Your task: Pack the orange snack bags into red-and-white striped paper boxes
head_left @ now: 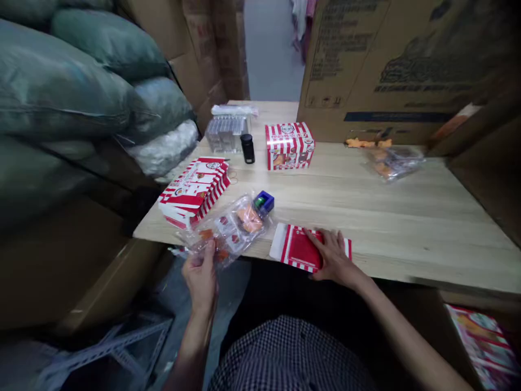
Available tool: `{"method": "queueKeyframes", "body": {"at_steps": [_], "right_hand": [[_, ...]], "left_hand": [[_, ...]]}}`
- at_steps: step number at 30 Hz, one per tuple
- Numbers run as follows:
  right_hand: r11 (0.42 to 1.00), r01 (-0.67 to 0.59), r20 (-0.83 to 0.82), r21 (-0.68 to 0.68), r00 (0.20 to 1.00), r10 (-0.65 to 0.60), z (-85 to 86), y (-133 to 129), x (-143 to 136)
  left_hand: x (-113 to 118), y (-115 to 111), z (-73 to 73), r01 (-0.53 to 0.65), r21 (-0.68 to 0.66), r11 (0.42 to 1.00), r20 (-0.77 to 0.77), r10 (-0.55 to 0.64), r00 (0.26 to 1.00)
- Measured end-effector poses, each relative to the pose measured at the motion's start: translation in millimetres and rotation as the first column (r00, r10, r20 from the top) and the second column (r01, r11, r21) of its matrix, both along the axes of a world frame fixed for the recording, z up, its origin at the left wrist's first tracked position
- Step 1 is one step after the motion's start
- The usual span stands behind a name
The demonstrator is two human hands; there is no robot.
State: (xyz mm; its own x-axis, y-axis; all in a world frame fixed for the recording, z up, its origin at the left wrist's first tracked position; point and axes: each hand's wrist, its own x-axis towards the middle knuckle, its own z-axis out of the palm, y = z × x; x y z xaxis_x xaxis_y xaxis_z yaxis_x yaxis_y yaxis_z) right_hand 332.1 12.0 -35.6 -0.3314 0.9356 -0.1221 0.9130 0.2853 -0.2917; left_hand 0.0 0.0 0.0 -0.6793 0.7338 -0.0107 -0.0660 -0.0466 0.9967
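My left hand (pixel 202 277) pinches the near edge of a clear plastic bag (pixel 234 231) at the front of the table. Inside the bag are orange pieces and white packets with red prints. My right hand (pixel 334 255) lies with fingers spread on a flat red-and-white striped carton (pixel 301 248) by the table's front edge. The carton's white flap points left. Touching or just behind the bag sits a small blue block (pixel 264 202) with something green in it. A stack of flat striped cartons (pixel 197 187) rests at the left.
On the table (pixel 407 217) stand an assembled striped box (pixel 290 145), a black bottle (pixel 247 149) and clear plastic trays (pixel 228 133). Another bag of orange pieces (pixel 393 163) lies at the back right. Big cardboard boxes (pixel 366 65) and green sacks (pixel 61 81) surround the table.
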Motion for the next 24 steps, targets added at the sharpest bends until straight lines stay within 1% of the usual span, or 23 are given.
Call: {"method": "queueKeyframes", "body": {"at_steps": [2,4,5,7,9,11,13,17,19,21,24], "right_hand": [[1.0,-0.005,-0.012,0.014,1.0,0.005,1.0,-9,-7],[1.0,-0.006,-0.022,0.022,1.0,0.006,1.4,-16,-11],[1.0,-0.003,-0.029,0.026,1.0,0.004,1.3,-18,-13],[1.0,-0.003,-0.036,0.028,0.999,0.004,0.7,-19,-14],[1.0,-0.012,-0.035,0.024,0.999,0.013,-0.1,-18,-13],[0.999,-0.033,-0.035,0.011,0.999,0.034,-1.3,-16,-11],[0.999,-0.053,-0.043,-0.002,0.998,0.052,-3.1,-15,-9],[0.995,-0.096,-0.066,0.016,0.993,0.097,-7.7,-14,-7],[0.992,-0.121,-0.063,0.027,0.99,0.122,-9.9,-13,-6],[0.99,-0.138,-0.053,0.026,0.989,0.139,-11.9,-12,-5],[0.99,-0.14,-0.053,0.026,0.989,0.141,-14.1,-9,-1]], "left_hand": [[4,-16,-3.3,0.04,-0.067,0.997,-0.05,-0.044,0.998],[6,-28,-9.1,0.105,-0.133,0.986,-0.038,-0.111,0.993],[6,-33,-13.3,0.153,-0.168,0.974,-0.006,-0.157,0.988],[4,-38,-22.9,0.257,-0.213,0.943,0.105,-0.239,0.965],[-2,-39,-31.5,0.364,-0.243,0.899,0.208,-0.318,0.925],[-11,-37,-35.9,0.468,-0.262,0.844,0.255,-0.407,0.877],[-20,-32,-34.7,0.561,-0.284,0.777,0.272,-0.496,0.825],[-30,-17,-21.0,0.696,-0.357,0.623,0.292,-0.633,0.717],[-30,-9,-15.9,0.748,-0.382,0.543,0.287,-0.7,0.654],[-27,0,-16.3,0.796,-0.371,0.478,0.296,-0.752,0.589],[-20,13,-24.5,0.858,-0.292,0.424,0.373,-0.775,0.51]]}}
